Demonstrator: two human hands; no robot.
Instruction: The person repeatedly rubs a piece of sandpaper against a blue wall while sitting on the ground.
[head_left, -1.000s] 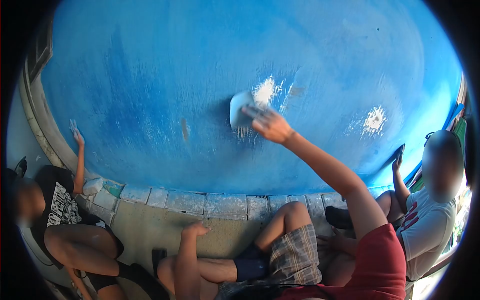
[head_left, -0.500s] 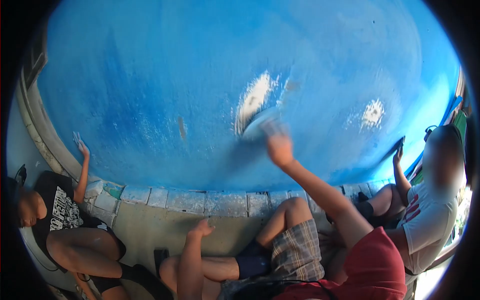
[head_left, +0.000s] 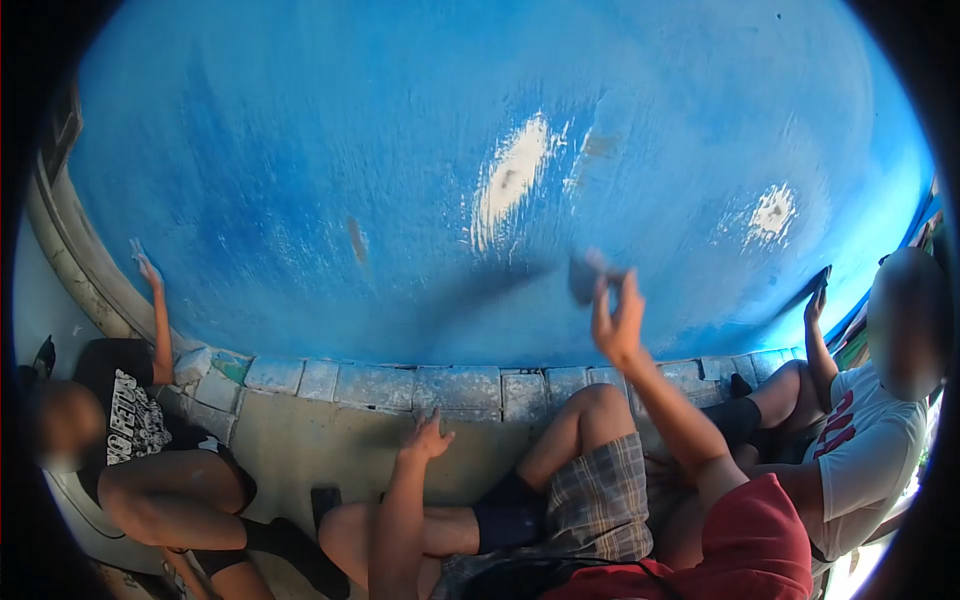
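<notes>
Before the blue wall (head_left: 330,150), my right hand (head_left: 618,315) is raised with its fingers closed on a thin dark sheet (head_left: 582,280), seen nearly edge-on and slightly blurred. The sheet looks held off the wall, and a long shadow falls to its left. Up and left of this hand, a white bare patch (head_left: 512,175) shows through the paint. A smaller white patch (head_left: 772,212) lies farther right. Over the ground near my knee, my left hand (head_left: 428,440) is empty, its fingers apart.
A row of grey blocks (head_left: 455,390) runs along the wall's foot. At the left a person in a black shirt (head_left: 130,400) sits with one hand on the wall. At the right a person in a white shirt (head_left: 870,440) holds a dark piece (head_left: 820,278) against it.
My right hand has moved right and down, away from the large white patch, turning the sheet edge-on. That patch has grown longer downward. My left hand has shifted slightly right, its fingers more spread.
</notes>
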